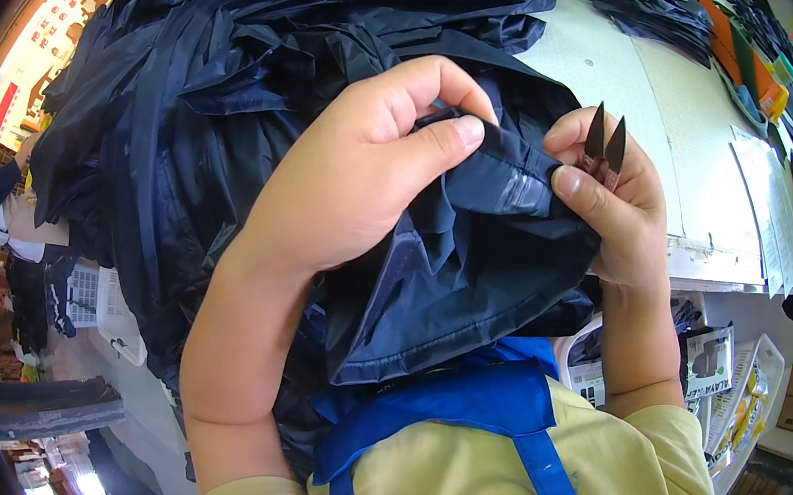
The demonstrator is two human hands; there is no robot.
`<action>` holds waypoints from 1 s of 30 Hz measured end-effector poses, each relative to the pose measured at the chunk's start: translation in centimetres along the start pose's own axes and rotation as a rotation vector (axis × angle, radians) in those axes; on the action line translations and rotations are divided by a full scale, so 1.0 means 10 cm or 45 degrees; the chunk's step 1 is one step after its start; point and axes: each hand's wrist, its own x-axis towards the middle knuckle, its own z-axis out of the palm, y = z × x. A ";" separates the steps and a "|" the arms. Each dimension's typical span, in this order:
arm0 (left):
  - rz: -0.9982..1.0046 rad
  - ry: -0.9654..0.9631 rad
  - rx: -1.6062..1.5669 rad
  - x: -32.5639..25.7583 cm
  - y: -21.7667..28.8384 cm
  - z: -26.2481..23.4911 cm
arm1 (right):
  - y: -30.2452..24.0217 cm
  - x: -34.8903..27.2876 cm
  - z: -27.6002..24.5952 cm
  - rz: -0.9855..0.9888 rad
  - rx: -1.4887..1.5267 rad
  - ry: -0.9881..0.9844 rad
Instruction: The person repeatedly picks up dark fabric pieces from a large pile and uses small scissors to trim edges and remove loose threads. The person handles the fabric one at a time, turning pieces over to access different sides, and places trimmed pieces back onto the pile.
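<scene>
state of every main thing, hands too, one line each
Dark navy shiny fabric piece: held up, creased
Small dark pointed snips: blade tips apart
Left hand: pinching fabric
Right hand: pinching fabric, holding snips
Dark shiny fabric heap: piled, wrinkled
White plastic bin: holding packages

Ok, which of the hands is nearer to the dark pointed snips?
Right: the right hand holds the snips; the left hand, to their left, pinches the dark fabric.

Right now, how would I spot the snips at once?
Find the dark cloth in front of the blue apron. At its right is the right hand, with the snips tucked in it. Two pointed blades poke up, unlike the soft cloth beside them.
</scene>
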 end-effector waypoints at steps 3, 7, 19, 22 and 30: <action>0.064 0.045 0.033 -0.04 0.00 0.02 | -0.02 0.00 -0.02 -0.046 -0.129 -0.064; 0.116 -0.020 0.071 -0.12 -0.05 0.01 | -0.04 0.02 0.07 -0.063 -0.071 -0.075; -0.574 -0.754 0.883 -0.90 -0.51 -0.37 | 1.20 2.05 -1.50 -0.050 -0.935 0.569; -0.431 -0.706 0.783 -0.84 -0.41 -0.36 | 1.00 2.22 -1.31 0.147 -0.686 0.474; 0.265 0.458 0.237 -0.09 -0.12 -0.40 | 0.18 1.01 0.04 -1.314 -1.076 -0.468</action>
